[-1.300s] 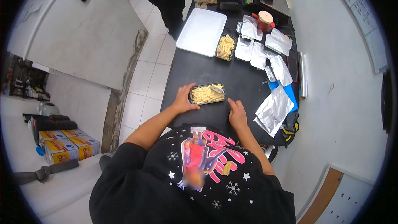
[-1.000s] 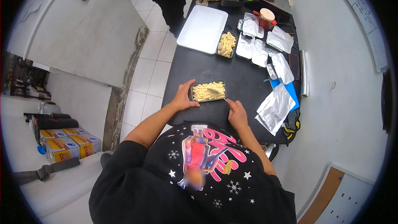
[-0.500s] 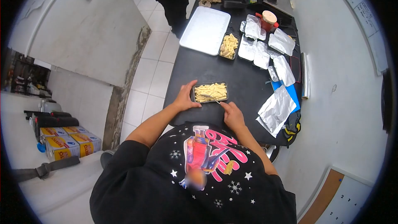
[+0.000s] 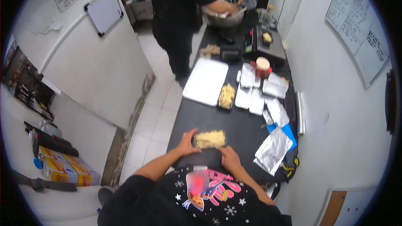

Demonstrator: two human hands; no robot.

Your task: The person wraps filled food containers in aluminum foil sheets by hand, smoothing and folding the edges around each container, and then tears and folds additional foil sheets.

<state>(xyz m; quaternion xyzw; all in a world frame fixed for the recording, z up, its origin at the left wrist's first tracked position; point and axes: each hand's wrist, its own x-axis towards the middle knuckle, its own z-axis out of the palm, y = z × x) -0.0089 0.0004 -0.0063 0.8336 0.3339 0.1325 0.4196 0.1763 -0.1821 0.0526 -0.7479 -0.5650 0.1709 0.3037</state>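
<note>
A black tray of pale pasta (image 4: pixel 210 139) lies on the dark table near its front. My left hand (image 4: pixel 188 143) grips the tray's left end, thumb on the near side and fingers on the far side. At the tray's near right corner is my right hand (image 4: pixel 228 157), its fingers closed. The spoon seen in it earlier cannot be made out now. Farther up the table a second filled tray (image 4: pixel 226 96) stands beside a white tray (image 4: pixel 205 81). Several foil-covered containers (image 4: pixel 250 98) lie to the right of it.
Foil sheets (image 4: pixel 273 150) lie on the right over a blue item. Behind are a red pot (image 4: pixel 262 67), a scale (image 4: pixel 270 49) with a small filled container, and a co-worker (image 4: pixel 178 21) reaching into a metal bowl (image 4: pixel 225 18). A wall borders the right side.
The view has tilted up, so the table sits lower in it. The co-worker's hand has gone from the scale to the bowl. My right hand has moved slightly left along the tray.
</note>
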